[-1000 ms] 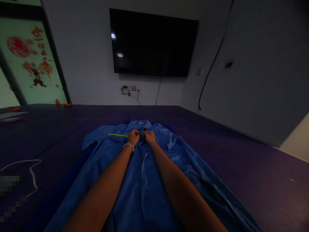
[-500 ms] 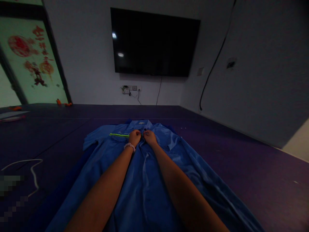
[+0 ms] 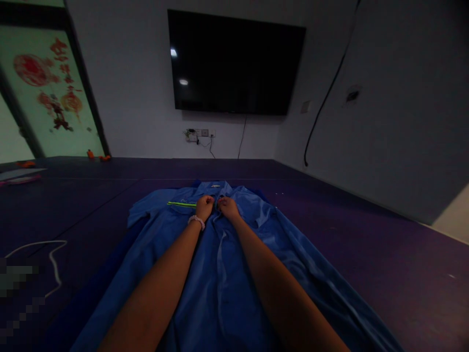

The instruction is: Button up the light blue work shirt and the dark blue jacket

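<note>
A blue jacket [image 3: 223,274] lies spread front up on the purple floor, its collar at the far end and a bright green stripe [image 3: 182,204] across the chest. Just below the collar, my left hand [image 3: 205,207], with a pink scrunchie [image 3: 197,222] on its wrist, pinches the front edge of the jacket. Close beside it on the right, my right hand [image 3: 227,207] pinches the opposite front edge. The fingertips nearly meet, and the small part between them is too dark to make out.
Beneath the jacket shows darker blue cloth [image 3: 98,288]. A white cable [image 3: 54,264] runs over the purple floor [image 3: 366,244] at the left, beside a blurred-out patch. A television [image 3: 234,63] hangs on the far wall, and a black cable [image 3: 326,93] dangles at the right.
Both hands stay at the jacket's front below the collar, with only tiny shifts of the fingers. The view has moved very slightly.
</note>
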`<state>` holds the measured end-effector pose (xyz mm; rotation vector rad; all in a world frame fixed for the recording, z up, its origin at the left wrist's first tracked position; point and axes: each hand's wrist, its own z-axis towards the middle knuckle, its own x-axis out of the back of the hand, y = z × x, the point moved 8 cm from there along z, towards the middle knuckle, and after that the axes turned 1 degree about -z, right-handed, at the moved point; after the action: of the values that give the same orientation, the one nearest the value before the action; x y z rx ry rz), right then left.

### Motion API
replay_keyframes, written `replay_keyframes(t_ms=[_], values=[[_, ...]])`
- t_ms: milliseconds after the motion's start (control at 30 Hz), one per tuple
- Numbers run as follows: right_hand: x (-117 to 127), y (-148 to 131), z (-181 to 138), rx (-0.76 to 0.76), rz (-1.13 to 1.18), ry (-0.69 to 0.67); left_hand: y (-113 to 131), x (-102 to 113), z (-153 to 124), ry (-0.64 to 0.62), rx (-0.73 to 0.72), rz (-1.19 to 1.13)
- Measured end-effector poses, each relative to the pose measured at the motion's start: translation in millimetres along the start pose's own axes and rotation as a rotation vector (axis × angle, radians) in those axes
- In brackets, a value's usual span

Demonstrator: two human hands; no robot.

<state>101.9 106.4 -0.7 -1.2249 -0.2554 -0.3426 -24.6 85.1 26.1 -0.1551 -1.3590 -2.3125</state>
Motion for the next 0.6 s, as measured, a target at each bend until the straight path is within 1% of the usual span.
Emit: replay_keyframes(t_ms=[233, 600], values=[[-0.2, -2.2, -2.0, -0.018, 0.049, -0.001, -1.4, 0.8, 1.8, 0.006, -0.001, -0.038], [3.5, -5.0, -4.8, -0.006, 0.08, 0.024, -2.8, 0.3, 1.6, 0.014, -0.011, -0.063]])
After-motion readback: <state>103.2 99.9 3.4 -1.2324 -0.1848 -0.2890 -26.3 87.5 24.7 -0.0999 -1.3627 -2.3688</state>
